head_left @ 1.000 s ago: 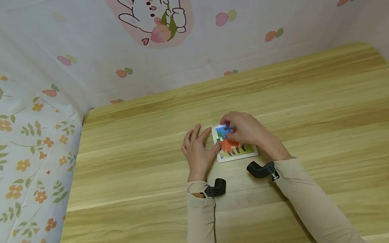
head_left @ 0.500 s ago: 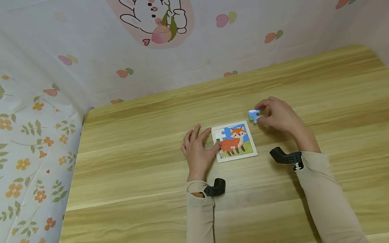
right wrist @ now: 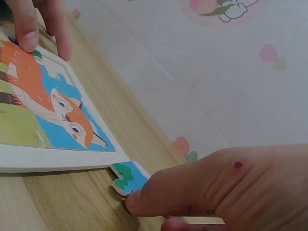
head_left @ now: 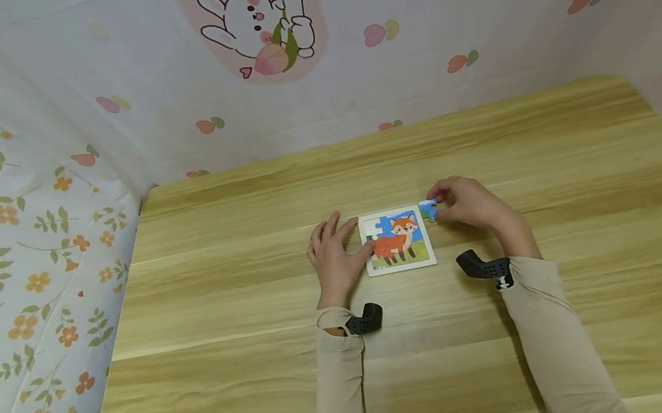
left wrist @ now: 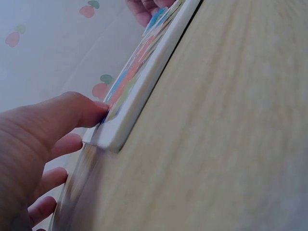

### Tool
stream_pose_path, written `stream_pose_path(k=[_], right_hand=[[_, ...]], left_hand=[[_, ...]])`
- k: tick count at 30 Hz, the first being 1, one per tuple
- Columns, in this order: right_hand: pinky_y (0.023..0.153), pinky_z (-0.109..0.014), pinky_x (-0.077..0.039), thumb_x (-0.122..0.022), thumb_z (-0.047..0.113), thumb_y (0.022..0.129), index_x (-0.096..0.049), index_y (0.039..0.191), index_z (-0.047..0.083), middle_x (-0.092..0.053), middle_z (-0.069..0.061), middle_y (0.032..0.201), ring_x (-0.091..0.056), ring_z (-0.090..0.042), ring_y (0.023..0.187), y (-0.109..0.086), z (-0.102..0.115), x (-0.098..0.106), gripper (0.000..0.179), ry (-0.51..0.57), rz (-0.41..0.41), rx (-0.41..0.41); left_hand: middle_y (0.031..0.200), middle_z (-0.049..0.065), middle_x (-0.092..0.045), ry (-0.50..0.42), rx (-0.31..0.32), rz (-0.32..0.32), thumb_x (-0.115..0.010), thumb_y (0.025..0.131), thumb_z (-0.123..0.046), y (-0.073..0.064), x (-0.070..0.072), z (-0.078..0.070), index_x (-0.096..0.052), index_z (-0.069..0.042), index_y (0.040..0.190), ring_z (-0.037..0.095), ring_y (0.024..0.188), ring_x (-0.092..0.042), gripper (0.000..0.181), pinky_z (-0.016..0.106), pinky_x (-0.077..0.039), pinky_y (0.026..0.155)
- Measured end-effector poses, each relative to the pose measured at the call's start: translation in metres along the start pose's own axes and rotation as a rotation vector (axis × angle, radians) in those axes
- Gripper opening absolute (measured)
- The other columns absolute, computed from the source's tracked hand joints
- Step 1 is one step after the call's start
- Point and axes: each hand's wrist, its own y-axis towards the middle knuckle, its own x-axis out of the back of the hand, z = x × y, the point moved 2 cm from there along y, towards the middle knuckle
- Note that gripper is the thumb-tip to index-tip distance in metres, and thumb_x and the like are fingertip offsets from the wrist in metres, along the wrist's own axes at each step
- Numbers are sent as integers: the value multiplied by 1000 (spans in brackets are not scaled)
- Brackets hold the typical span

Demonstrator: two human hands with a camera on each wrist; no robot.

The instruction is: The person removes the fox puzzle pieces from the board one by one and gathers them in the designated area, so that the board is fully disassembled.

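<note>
A square fox puzzle (head_left: 398,246) in a white frame lies on the table, with a pale gap at its upper left. My left hand (head_left: 338,261) rests at the frame's left side, fingers spread, its thumb (left wrist: 89,111) pressing on the puzzle's edge. Just off the upper right corner, my right hand (head_left: 472,201) pinches a blue puzzle piece (right wrist: 129,175) with green leaves between thumb and fingers. In the right wrist view the piece sits right at the frame's corner, low over the wood; part of it is hidden behind the thumb.
The wooden table (head_left: 243,300) extends around the puzzle on every side. A white patterned cloth (head_left: 413,65) hangs behind it, and a flowered cloth (head_left: 39,304) hangs at the left. Black wrist mounts (head_left: 366,319) stick out from both sleeves.
My right hand has drawn the blue piece from the puzzle's upper left out past its right side, then back close to the frame's corner, turning it. My left hand has stayed in place.
</note>
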Motion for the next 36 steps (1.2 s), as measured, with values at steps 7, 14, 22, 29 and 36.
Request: stream_pose_path(k=[7, 14, 22, 29, 36], right_hand=[[77, -41, -40, -65, 1, 77, -59, 107, -6, -57, -18, 99, -49, -30, 88, 2, 2, -3, 31, -7, 3, -9], [76, -42, -39, -66, 1, 77, -59, 106, -6, -56, -19, 99, -47, -30, 88, 3, 4, -3, 32, -31, 6, -2], [78, -42, -40, -66, 0, 77, -60, 108, -4, -55, -18, 99, -47, -30, 90, 2, 0, -4, 32, -3, 4, 6], [76, -40, -39, -66, 0, 78, -60, 110, -3, -54, -17, 99, -46, -29, 87, 2, 1, -4, 32, 5, 16, -8], [77, -41, -40, -65, -1, 78, -59, 109, -3, -55, -18, 99, -47, -30, 88, 3, 3, -4, 32, 3, 19, -15]], left_hand=[[142, 4, -41, -14, -3, -5, -72, 78, -31, -1, 2, 0, -65, -16, 120, 27, 129, -27, 46, 51, -18, 98], [142, 5, -41, -23, -8, -8, -73, 78, -31, -1, 4, -2, -65, -15, 120, 28, 130, -27, 46, 52, -18, 98], [142, 5, -42, -12, -5, -6, -73, 77, -32, 0, 3, -2, -65, -15, 120, 28, 130, -27, 47, 52, -19, 97], [142, 5, -42, -16, -3, -5, -74, 77, -31, 0, 2, -1, -65, -15, 119, 28, 130, -27, 47, 52, -19, 98], [142, 4, -42, -16, 0, -6, -74, 77, -31, 0, 2, -1, -65, -15, 119, 27, 129, -27, 46, 51, -19, 98]])
